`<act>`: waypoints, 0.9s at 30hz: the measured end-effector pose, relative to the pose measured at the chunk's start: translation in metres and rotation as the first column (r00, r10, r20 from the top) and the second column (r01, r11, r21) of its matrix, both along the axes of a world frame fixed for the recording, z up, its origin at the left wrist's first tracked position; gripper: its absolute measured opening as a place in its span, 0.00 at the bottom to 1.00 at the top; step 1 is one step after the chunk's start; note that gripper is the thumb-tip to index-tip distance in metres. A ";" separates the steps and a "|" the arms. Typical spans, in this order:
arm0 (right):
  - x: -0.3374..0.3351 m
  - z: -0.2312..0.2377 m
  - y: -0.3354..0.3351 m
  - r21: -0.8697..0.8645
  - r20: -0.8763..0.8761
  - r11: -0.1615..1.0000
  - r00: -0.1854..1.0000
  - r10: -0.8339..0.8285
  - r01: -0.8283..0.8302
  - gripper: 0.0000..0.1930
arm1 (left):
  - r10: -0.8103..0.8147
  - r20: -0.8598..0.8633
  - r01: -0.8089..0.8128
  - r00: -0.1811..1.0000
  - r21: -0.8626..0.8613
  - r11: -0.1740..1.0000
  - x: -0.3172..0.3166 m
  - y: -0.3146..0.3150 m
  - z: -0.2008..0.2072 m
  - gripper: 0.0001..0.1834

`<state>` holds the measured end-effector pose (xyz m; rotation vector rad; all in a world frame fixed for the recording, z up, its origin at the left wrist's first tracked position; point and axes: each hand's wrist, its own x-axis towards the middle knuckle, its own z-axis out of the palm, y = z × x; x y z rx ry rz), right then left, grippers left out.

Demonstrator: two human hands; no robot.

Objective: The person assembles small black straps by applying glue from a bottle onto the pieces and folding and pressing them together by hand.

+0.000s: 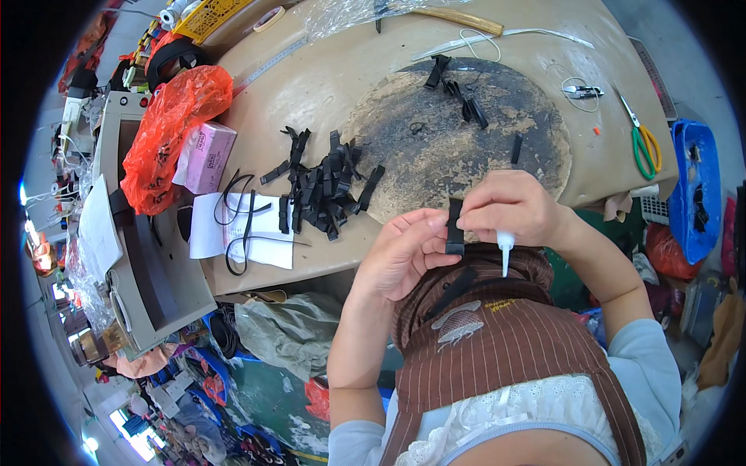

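Over the table's near edge, my left hand [406, 252] pinches a short black strip [454, 227] between thumb and fingers, with the strip upright. Close against its right side is my right hand [513, 208], closed round a small white glue bottle whose narrow nozzle [505, 256] points down. The right thumb and forefinger meet at the strip's upper edge; whether they grip it too, I cannot tell. Another black strip [451, 293] rests on the brown striped apron in my lap. A heap of black strips [330, 182] lies on the table to the left.
A worn round board [388, 147] lies ahead, bearing a few black strips. Scissors [643, 146] and thread snips [583, 92] are at the right. Leftward are a red plastic bag [175, 132], a tissue box [208, 159], white paper [272, 252] and a sewing machine [116, 132].
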<state>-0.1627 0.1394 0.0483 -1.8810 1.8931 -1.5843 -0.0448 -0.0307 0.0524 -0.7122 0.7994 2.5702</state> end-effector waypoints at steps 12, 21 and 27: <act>0.006 0.010 0.015 0.240 0.340 0.962 0.917 -0.210 0.131 0.08 | 0.211 -0.159 -0.259 0.964 -0.416 0.872 0.004 0.012 -0.015 0.07; 0.027 0.060 0.027 0.538 0.453 0.840 0.818 -0.355 0.067 0.15 | 0.290 -0.275 -0.389 0.917 -0.451 0.804 0.016 0.014 -0.008 0.08; 0.031 0.066 0.020 0.541 0.382 0.832 0.846 -0.373 0.123 0.12 | 0.281 -0.309 -0.401 0.909 -0.461 0.792 0.018 0.014 -0.002 0.08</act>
